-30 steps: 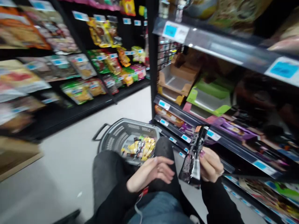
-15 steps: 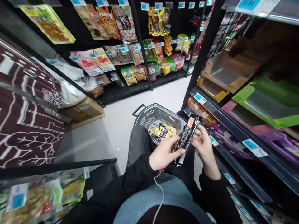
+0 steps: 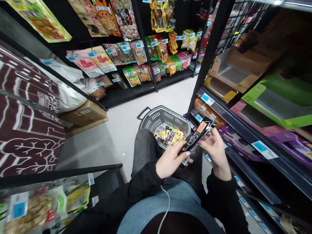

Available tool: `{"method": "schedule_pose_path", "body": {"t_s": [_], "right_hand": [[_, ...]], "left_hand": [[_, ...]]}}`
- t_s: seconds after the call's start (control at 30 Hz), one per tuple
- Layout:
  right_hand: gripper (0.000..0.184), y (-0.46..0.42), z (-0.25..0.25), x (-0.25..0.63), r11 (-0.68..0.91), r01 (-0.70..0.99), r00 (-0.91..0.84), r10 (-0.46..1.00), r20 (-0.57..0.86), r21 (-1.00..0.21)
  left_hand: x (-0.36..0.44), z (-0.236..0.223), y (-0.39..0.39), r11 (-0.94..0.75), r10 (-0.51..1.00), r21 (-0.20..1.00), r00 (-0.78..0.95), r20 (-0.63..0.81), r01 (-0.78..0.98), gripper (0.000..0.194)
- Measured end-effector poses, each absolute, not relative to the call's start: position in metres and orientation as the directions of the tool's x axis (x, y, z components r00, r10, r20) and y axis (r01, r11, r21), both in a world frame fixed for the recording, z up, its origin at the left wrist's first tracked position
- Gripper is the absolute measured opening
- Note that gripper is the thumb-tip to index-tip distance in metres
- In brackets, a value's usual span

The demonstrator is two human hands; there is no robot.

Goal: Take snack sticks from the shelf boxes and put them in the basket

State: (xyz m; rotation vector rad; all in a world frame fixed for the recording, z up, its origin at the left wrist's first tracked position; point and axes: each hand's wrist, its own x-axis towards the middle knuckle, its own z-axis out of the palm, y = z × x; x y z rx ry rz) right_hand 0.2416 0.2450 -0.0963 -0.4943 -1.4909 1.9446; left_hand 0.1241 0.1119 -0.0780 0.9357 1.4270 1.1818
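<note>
Between my two hands are long, narrow black snack packets (image 3: 192, 142) with white lettering and an orange patch near the upper end. They overlap, so I cannot tell how many there are. My left hand (image 3: 173, 158) is closed round their lower part, thumb on top. Higher up on the right side, my right hand (image 3: 214, 148) pinches their edge between thumb and fingers. Just beyond my knees, a grey plastic basket (image 3: 159, 112) stands on the floor. In it lie several small yellow and black packets (image 3: 170, 135).
On my right rises a shelf rack with price tags (image 3: 264, 150), display boxes (image 3: 273, 107) and purple packages (image 3: 239, 146). Bagged snacks (image 3: 133, 76) fill the black shelves ahead. A cardboard box (image 3: 85, 113) sits at the left, and a low shelf with bags (image 3: 31, 208) at lower left.
The black packets have tilted further to the right, and their orange patch faces me more fully. My right hand has moved slightly right with their upper end. The view has shifted a little.
</note>
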Motion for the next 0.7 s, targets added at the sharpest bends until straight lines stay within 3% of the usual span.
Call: {"method": "schedule_pose_path", "body": {"t_s": [0.07, 0.13, 0.23, 0.3, 0.37, 0.53, 0.7], "right_hand": [[0.050, 0.245, -0.094, 0.243, -0.164, -0.270, -0.732, 0.675, 0.091, -0.949], [0.051, 0.243, -0.093, 0.243, -0.146, -0.272, -0.724, 0.682, 0.103, -0.951], [0.052, 0.238, -0.095, 0.240, -0.100, -0.253, -0.699, 0.707, 0.110, -0.962], [0.051, 0.236, -0.098, 0.237, -0.065, -0.250, -0.666, 0.735, 0.123, -0.966], [0.047, 0.234, -0.103, 0.233, -0.028, -0.262, -0.620, 0.771, 0.146, -0.965], [0.043, 0.234, -0.117, 0.225, 0.060, -0.254, -0.482, 0.857, 0.180, -0.965], [0.037, 0.225, -0.123, 0.220, 0.172, -0.161, -0.280, 0.936, 0.212, -0.972]], "left_hand": [[0.126, -0.077, 0.112, 0.234, 0.952, 0.967, -0.179, -0.250, -0.103, 0.030], [0.126, -0.077, 0.113, 0.251, 0.945, 0.967, -0.205, -0.255, -0.047, 0.029], [0.125, -0.079, 0.114, 0.246, 0.937, 0.919, -0.319, -0.145, 0.307, 0.024], [0.124, -0.081, 0.116, 0.226, 0.933, 0.808, -0.360, -0.018, 0.545, 0.021], [0.124, -0.083, 0.116, 0.207, 0.934, 0.712, -0.351, 0.059, 0.671, 0.022], [0.126, -0.088, 0.118, 0.155, 0.955, 0.576, -0.272, 0.122, 0.803, 0.026], [0.128, -0.090, 0.119, 0.158, 0.970, 0.501, -0.228, 0.082, 0.851, 0.031]]}}
